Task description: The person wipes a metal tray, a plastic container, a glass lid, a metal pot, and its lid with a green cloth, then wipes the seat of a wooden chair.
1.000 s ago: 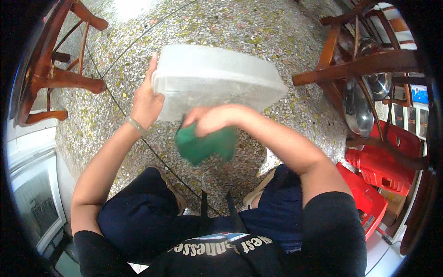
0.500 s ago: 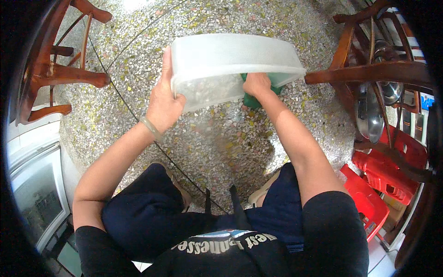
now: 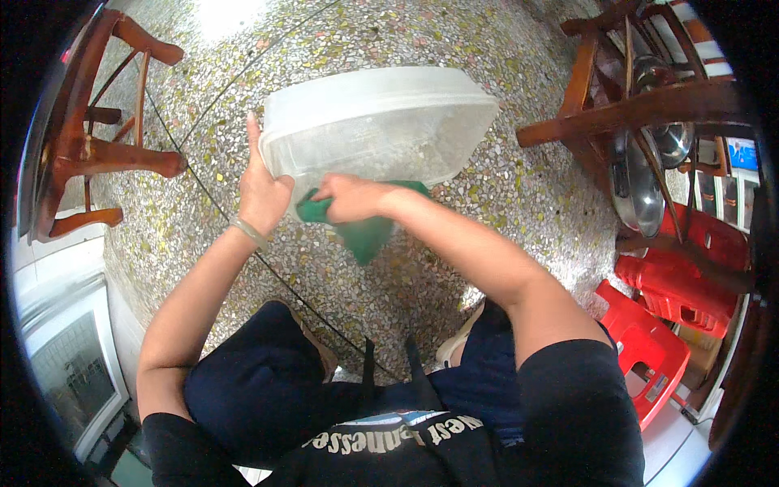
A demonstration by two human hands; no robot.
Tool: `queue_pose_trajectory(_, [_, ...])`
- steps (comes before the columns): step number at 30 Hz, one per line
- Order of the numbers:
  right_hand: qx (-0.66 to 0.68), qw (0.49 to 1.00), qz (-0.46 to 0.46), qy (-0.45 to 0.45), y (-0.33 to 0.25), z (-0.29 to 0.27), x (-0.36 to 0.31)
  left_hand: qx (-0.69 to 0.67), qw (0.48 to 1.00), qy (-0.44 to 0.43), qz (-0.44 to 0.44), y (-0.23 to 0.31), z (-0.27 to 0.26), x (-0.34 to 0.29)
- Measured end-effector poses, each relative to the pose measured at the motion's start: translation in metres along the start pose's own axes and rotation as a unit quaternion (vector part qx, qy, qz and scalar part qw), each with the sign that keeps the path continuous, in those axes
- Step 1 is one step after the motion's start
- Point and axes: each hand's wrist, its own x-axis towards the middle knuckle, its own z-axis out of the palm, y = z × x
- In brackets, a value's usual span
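Note:
A translucent white plastic box (image 3: pixel 381 97) is held up on its side over the speckled floor, its open side turned toward me. My left hand (image 3: pixel 266 191) grips its left end, thumb bent at the rim and a finger stretched up along the outer wall. In my right hand (image 3: pixel 353 197) is a green cloth (image 3: pixel 367 238), bunched under the fingers, with a loose corner hanging down and another part showing past the wrist. This hand is at the box's lower rim, near the left corner, close to my left hand.
Brown wooden chair legs (image 3: pixel 122 154) stand at the left. More wooden furniture (image 3: pixel 633 109) is at the right, with shiny metal pans (image 3: pixel 641 195) behind it. Red plastic stools (image 3: pixel 649 349) are at the lower right. A white-framed glass panel (image 3: pixel 77 365) stands at the lower left.
My right hand has moved left with the green cloth, from inside the box's right part to its lower left rim. The box has shifted left and tilted, showing more of its inside.

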Motion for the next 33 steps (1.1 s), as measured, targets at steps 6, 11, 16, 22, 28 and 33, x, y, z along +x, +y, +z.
queue_pose_trajectory(6, [-0.235,0.93,0.231,0.163,0.061,-0.072,-0.045,-0.047,0.998,-0.025,-0.024,0.014,-0.006,-0.001])
queue_pose_trajectory(11, [-0.159,0.929,0.259,0.213,0.154,-0.074,-0.033,-0.06,0.997,-0.002,0.053,0.021,0.004,-0.002])
queue_pose_trajectory(16, [-0.133,0.942,0.227,0.208,0.146,-0.074,-0.036,-0.086,0.996,-0.019,0.018,0.028,0.0,-0.003])
queue_pose_trajectory(22, [-0.141,0.944,0.183,0.237,0.145,-0.067,-0.044,-0.091,0.995,-0.026,0.003,0.029,0.0,0.002])
queue_pose_trajectory(28, [-0.144,0.946,0.227,0.182,0.137,-0.078,-0.036,-0.077,0.997,-0.024,0.001,0.025,-0.001,0.001])
queue_pose_trajectory(33, [-0.145,0.946,0.185,0.223,0.145,-0.072,-0.042,-0.053,0.998,-0.025,0.003,0.026,0.001,0.001])
